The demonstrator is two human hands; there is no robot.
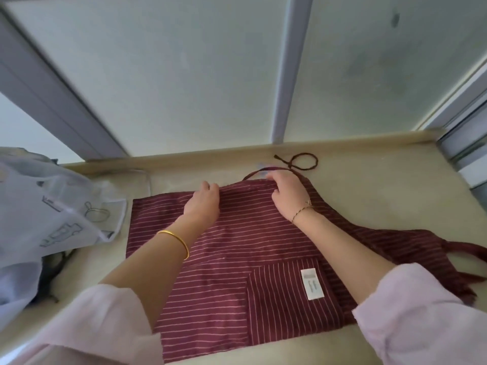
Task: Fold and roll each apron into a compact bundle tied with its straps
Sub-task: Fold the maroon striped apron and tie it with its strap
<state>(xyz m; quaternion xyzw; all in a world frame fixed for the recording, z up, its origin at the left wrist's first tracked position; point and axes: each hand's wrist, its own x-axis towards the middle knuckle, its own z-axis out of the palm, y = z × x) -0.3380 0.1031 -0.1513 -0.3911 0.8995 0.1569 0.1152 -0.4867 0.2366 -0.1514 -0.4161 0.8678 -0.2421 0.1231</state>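
One apron (237,259) lies flat on the table (382,185). It is dark red with thin white lines. Its left part is folded over, so the lines run sideways there. Its one pocket (284,299) sits at the near side, and its lines run up and down. One white label (312,284) is sewn on the pocket. One thin neck strap (259,172) peeks out at the apron's far edge. Dark red ties (469,248) stick out at the apron's right side, too blurry to count.

Two hands reach over the apron. The left hand (204,200) is at the far edge, with its fingers curled down onto the fold, holding the cloth. The right hand (288,196) is just beside it, with its fingers and thumb closed on the far edge by the strap. The left wrist has one gold bangle (176,242). The right wrist has one thin bracelet (301,210). Both sleeves are pale pink.

One brown cord (303,162) lies in a loop just past the apron's far edge. One heap of pale blue cloth (52,214) with little drawings sits left of the apron.
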